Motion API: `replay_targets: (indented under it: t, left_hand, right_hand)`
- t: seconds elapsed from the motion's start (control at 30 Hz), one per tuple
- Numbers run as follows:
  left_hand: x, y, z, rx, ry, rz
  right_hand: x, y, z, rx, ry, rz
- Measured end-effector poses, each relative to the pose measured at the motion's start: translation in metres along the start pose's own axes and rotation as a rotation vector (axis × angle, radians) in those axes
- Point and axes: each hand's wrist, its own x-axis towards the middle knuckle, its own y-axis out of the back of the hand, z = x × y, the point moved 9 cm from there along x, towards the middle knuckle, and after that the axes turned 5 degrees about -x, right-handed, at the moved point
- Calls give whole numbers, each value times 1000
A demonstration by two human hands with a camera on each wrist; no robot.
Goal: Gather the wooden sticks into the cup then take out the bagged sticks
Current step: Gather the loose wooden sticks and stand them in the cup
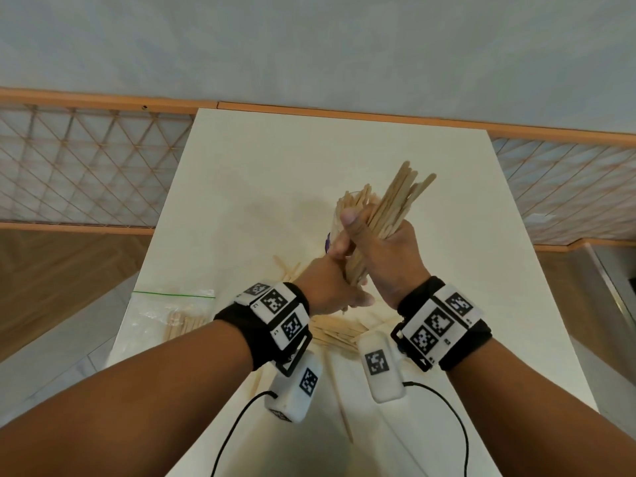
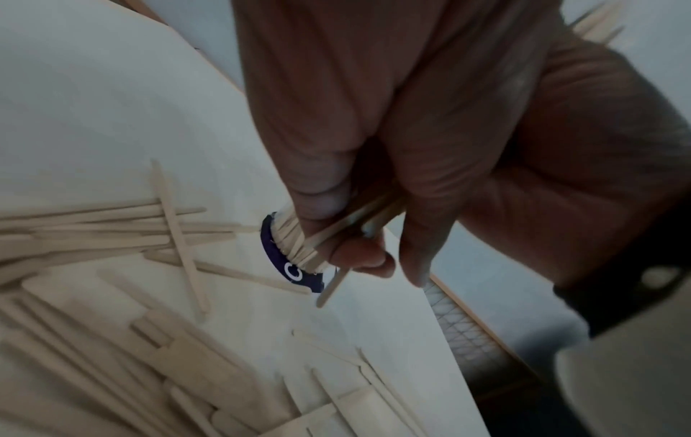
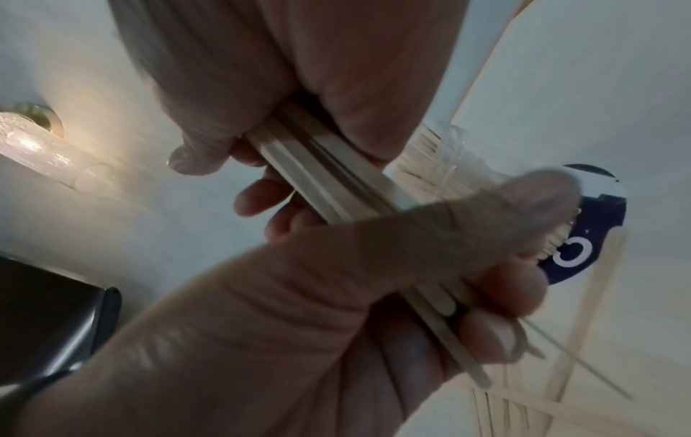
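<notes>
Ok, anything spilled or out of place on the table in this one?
Yes. Loose sticks lie scattered on the table under the wrists, not yet in the cup. One stick lies alone nearer the table's front edge. Both hands grip one bundle. The bag lies flat, left.

Black wristbands (image 1: 265,325), white coded marker tiles (image 1: 437,321), black cables (image 1: 237,425).

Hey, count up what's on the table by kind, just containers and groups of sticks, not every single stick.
Cup: 1
Bag: 1
Stick bundle in both hands' grip: 1
Loose stick pile on the table: 1
Total: 4
</notes>
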Motion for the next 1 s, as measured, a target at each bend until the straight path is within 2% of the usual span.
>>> replay_targets:
  t: [0.1, 0.17, 0.27, 0.3, 0.4, 0.53, 0.6, 0.7, 0.8, 0.9, 1.0]
  left_hand:
    - [-3, 5, -10, -23, 76, 11]
    - [-7, 0, -16, 8, 127, -39]
    - [-15, -15, -19, -188, 190, -145]
    - [-16, -19, -16, -254, 182, -163]
    - [-12, -12, -8, -257, 86, -130]
    - [-14, -6, -4, -340, 47, -164]
    - [-12, 10, -20, -132, 92, -66]
    - [-15, 41, -53, 384, 204, 90]
    - [-25, 44, -86, 763, 325, 75]
    - [-30, 28, -109, 865, 281, 18]
    - [-27, 21, -107, 906, 137, 76]
  right_hand:
    - [-2, 3, -1, 2, -26, 50]
    - [0, 6, -5, 29, -17, 79]
    - [3, 3, -8, 35, 7, 59]
    - [2, 1, -6, 29, 14, 32]
    - [-2, -5, 6, 17, -20, -40]
    - [-5, -3, 16, 18, -89, -7]
    - [3, 6, 9, 37, -103, 56]
    - [26, 29, -12, 107, -80, 202]
    - [50, 44, -36, 127, -12, 334]
    - [69, 48, -36, 57, -6, 407]
    - [74, 43, -7, -44, -79, 392]
